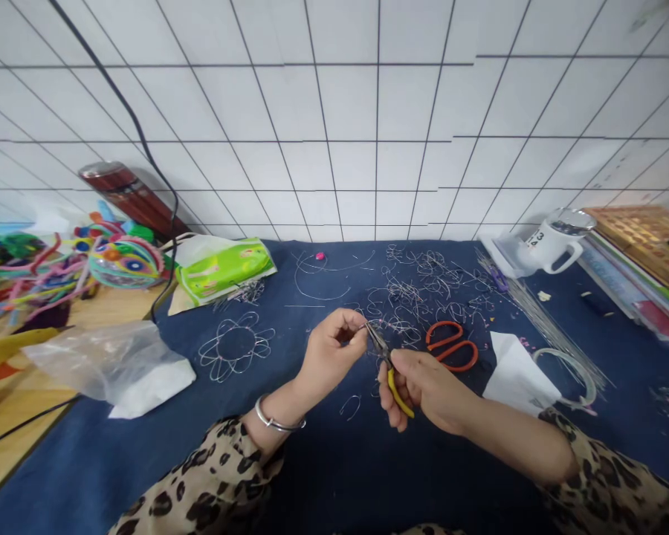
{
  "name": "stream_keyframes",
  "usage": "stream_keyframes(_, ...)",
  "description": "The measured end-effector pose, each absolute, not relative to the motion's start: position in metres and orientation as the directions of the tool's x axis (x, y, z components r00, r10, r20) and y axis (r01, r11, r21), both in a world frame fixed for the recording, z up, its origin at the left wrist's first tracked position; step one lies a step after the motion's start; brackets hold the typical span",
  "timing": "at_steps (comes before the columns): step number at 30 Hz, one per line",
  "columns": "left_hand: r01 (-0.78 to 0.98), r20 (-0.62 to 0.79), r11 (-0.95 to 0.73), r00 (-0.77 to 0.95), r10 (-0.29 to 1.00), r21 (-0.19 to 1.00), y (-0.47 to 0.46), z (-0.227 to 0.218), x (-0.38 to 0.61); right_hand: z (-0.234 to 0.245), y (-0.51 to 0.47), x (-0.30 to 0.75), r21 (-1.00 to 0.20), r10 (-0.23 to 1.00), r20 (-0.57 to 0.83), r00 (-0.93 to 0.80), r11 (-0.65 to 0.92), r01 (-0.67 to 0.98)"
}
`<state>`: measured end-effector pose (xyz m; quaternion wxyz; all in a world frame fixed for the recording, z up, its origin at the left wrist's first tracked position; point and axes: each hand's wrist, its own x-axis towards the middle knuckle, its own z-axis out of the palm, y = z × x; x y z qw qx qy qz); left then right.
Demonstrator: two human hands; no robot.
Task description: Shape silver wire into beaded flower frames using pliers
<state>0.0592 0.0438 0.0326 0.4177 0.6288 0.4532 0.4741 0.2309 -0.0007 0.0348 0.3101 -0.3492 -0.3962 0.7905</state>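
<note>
Left hand (334,343), thumb and forefinger pressed together at the tips — whatever they pinch is too small to make out. Right hand (430,388), fingers curled round yellow-handled, slender-nosed metal pliers (383,351), which are held above a dark blue cloth (323,468) with their nose at the left fingertips. To the left on the cloth lies a flower-shaped ring of looped silver wire (237,360); beyond the pliers spreads a tangle of silver wire scraps (406,297); just beside the right hand rest orange-red-handled scissors (450,348), with a sheet of white paper (518,375) farther right
</note>
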Motion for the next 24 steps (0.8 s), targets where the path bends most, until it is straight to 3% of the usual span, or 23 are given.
stream_keyframes(8,0.139,0.203,-0.223,0.141,0.969,0.965,0.0434,0.0336,0.0596,0.0350,-0.0014,0.2307,-0.870,0.791,-0.284,-0.542,-0.450,-0.201)
stream_keyframes(24,0.284,0.235,-0.253,0.093,0.967,0.925,0.0444,0.0393,0.0569,0.0390,-0.0013,0.2373,-0.911,0.823,-0.308,-0.476,-0.400,-0.103)
